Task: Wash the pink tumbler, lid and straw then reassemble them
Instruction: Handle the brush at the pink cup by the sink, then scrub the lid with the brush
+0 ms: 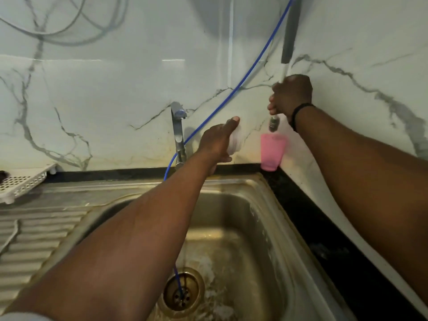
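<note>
A white rack (25, 181) sits on the ribbed drainboard (34, 230) at the left, against a marble-look wall (104, 100). A blue hose (234, 91) runs down past the tap (178, 133) into the steel sink (234, 228). The left hand (220, 141) grips a pale, blurred thing I cannot identify. The pink tumbler (272, 151) stands upright in the black desk (324, 228) corner. Above it, the right hand (290, 95) is curled round a thin rod with a dark tip.
</note>
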